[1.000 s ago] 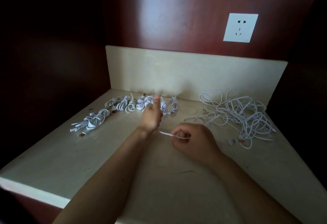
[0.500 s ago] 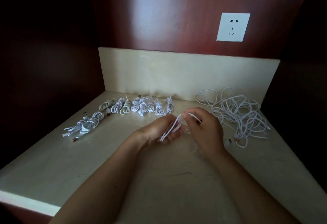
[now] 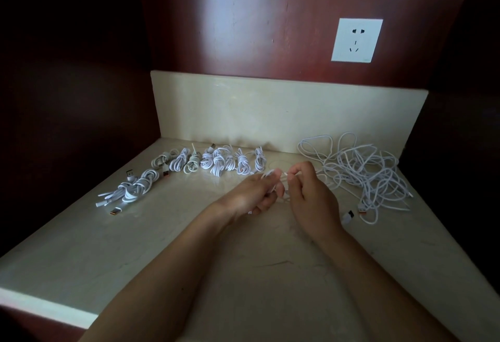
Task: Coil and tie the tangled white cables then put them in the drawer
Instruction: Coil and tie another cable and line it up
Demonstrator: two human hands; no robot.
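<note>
My left hand [image 3: 254,195] and my right hand [image 3: 311,193] meet over the middle of the beige counter [image 3: 189,247], both gripping a folded white cable [image 3: 281,179] between them. Most of that cable is hidden by my fingers. A tangled heap of white cables [image 3: 365,174] lies at the right rear. Several coiled and tied cables [image 3: 216,161] stand in a row along the back, and another tied bundle [image 3: 132,189] lies at the left. No drawer is in view.
A beige backsplash [image 3: 270,114] runs behind the counter, with a white wall socket [image 3: 356,40] on the dark red panel above. Dark panels close in both sides. Loose plugs [image 3: 354,213] lie by the heap. The counter's front edge [image 3: 48,306] is near left.
My hands came together from a stretched-apart hold. The cable, first pulled straight between them, is folded into loops and held tighter in both hands.
</note>
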